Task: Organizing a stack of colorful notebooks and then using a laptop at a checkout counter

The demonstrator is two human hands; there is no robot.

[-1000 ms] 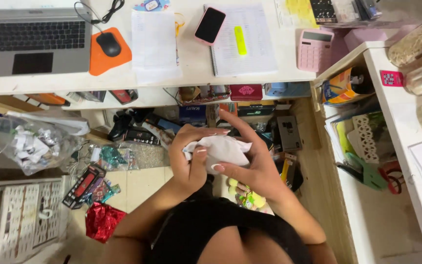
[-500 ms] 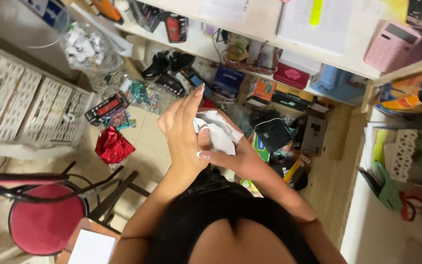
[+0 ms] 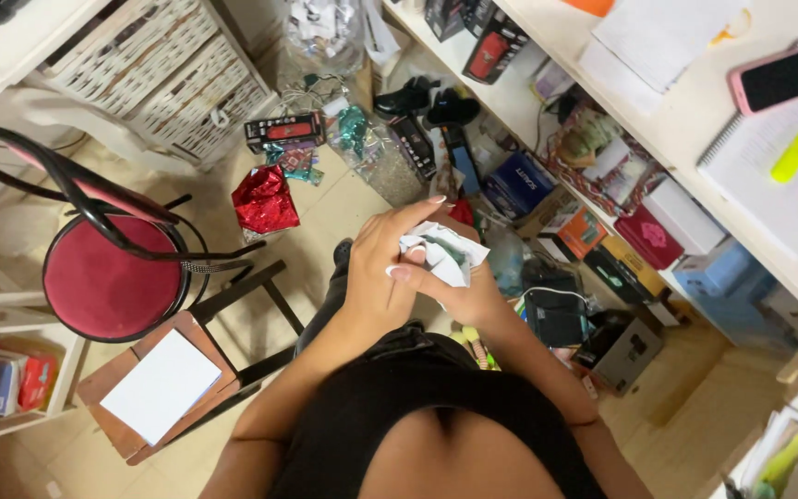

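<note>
Holding a crumpled white wad [image 3: 443, 254] of paper or thin plastic with a greenish patch, both hands meet at the centre of the head view, above the person's lap. The left hand [image 3: 385, 268] lies over the wad's left side: its fingers are curled most of the way closed, the fingertips [image 3: 397, 272] press against the white material, and one finger extends upward along the wad's top edge. The right hand [image 3: 473, 296] cups the wad from below and from the right, fingers bent around it; its palm side is hidden, so the exact contact there cannot be told. The wad sits between the two hands, touching both, clear of the floor and of the shelf.

Surroundings:
- A red-seated round stool [image 3: 113, 277] with a black frame stands well to the left of the hands.
- A brown wooden stand carries a white sheet [image 3: 161, 385], just below the stool.
- A crumpled red foil wrapper [image 3: 265, 199] lies on the floor, up and left of the hands.
- A white wicker unit [image 3: 163, 79] occupies the upper left.
- A white desk edge [image 3: 685, 120] at the upper right bears a pink phone [image 3: 773, 80] and a yellow highlighter [image 3: 796, 152].
</note>
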